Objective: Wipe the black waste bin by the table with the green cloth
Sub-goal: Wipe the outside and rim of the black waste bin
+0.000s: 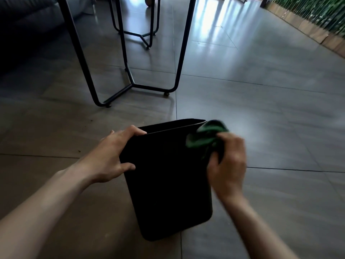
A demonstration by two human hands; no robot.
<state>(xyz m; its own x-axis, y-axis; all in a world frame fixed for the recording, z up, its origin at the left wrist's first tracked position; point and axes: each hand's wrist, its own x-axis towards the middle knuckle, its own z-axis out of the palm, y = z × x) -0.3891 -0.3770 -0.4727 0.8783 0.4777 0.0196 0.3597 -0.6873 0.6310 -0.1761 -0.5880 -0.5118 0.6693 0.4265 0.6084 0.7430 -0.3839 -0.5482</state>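
We found the bin (164,184) standing on the floor tiles (270,113), near the black table legs (130,85). Our left hand (110,157) gripped its top left corner, fingers hooked over the rim, thumb pressed against the near wall. Our right hand (227,161) held the cloth (205,137) bunched in curled fingers, pressed to the bin's upper right corner just beyond the knuckles.

We judged the bin light and stiff with thin, smooth walls, likely to slide or tip unless braced; the rim opposite the wiping hand looked the best hold. The cloth seemed soft and pliable.

The right hand and cloth were blurred. The bin's inside, far wall and right side were hidden, its black walls showed no dirt, and the tabletop was cut off.
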